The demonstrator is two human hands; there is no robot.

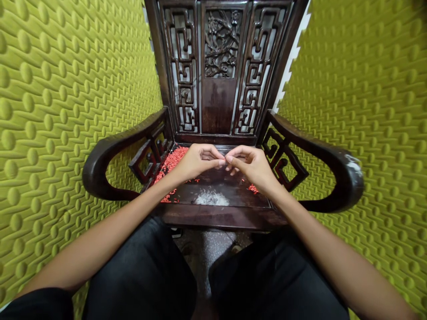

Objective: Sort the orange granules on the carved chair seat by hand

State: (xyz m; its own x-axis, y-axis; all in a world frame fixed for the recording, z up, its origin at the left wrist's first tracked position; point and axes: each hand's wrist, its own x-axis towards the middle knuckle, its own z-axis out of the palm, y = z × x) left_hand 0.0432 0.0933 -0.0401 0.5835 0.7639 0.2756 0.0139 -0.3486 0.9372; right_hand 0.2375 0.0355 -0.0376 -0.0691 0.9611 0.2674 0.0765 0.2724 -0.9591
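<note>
Above the seat of a dark carved wooden chair [220,217], my two hands meet fingertip to fingertip. My left hand [202,159] is closed in a pinch; whatever lies between thumb and finger is too small to make out. Facing it, my right hand [249,162] pinches the same way, its other fingers curled, and any tiny piece there cannot be named. A spread of small red pieces [175,161] covers the seat's left side. Nearer the front edge lies a heap of small clear-white pieces [211,198]. A smaller cluster of red pieces [253,189] sits under my right wrist.
The chair's openwork back [218,104] rises behind the seat. Curved armrests flank it, the left armrest [96,162] and the right armrest [350,178]. Yellow-green padded panels [66,111] stand on both sides. My knees are in front, above a speckled floor [213,249].
</note>
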